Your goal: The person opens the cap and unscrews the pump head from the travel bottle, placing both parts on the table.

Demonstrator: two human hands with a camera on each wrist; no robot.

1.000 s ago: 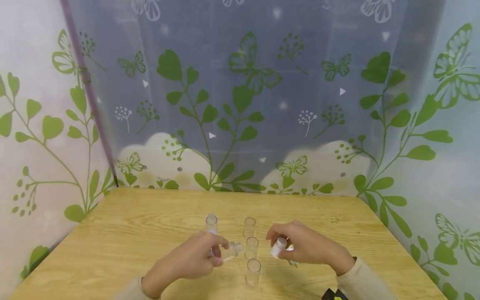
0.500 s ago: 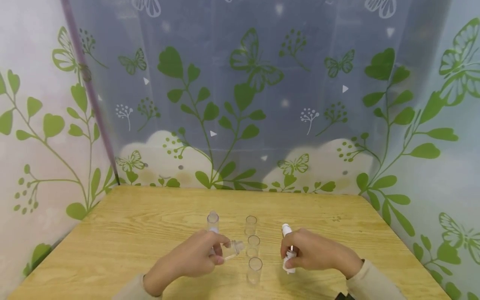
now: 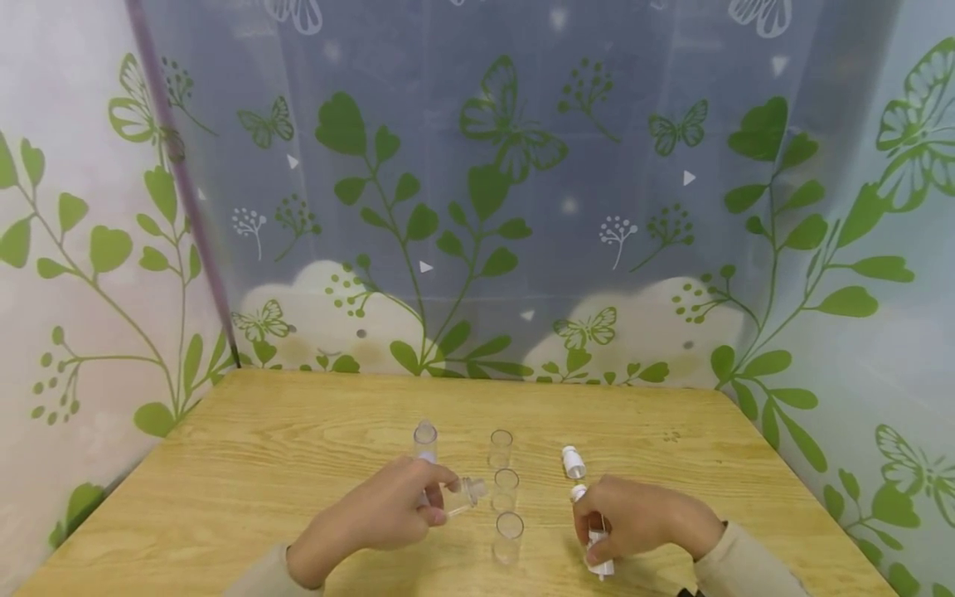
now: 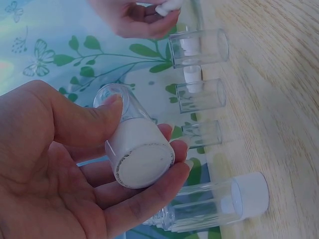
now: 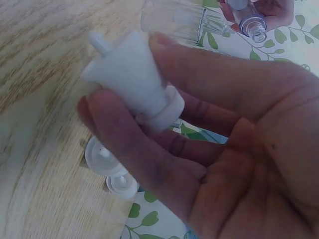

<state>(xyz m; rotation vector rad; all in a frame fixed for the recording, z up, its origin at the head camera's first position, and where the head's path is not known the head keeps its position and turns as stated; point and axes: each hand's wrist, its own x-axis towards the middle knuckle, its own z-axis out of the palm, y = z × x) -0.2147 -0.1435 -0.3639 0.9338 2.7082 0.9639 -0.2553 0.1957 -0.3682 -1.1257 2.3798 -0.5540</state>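
My left hand (image 3: 391, 506) holds a clear bottle (image 3: 461, 496) tilted on its side, its threaded neck pointing right. The left wrist view shows the bottle's white base (image 4: 142, 154) between thumb and fingers. My right hand (image 3: 634, 518) pinches a white pump top (image 5: 132, 74) between thumb and fingers, low over the right of the table; a thin stem sticks out of it. Just beyond that hand stand two similar white pieces, one in full view (image 3: 573, 462) and a nearer white piece (image 3: 578, 492) partly hidden by the fingers.
Three clear open cylinders, far (image 3: 501, 452), middle (image 3: 506, 491) and near (image 3: 509, 541), stand in a row between the hands. Behind my left hand another clear bottle (image 3: 425, 441) with a white base stands upright on the wooden table (image 3: 298, 414). Patterned curtains enclose the table.
My right hand has moved right and nearer to me with the white pump top, bringing the standing white pieces behind it into view. My left hand keeps its place with the bottle.
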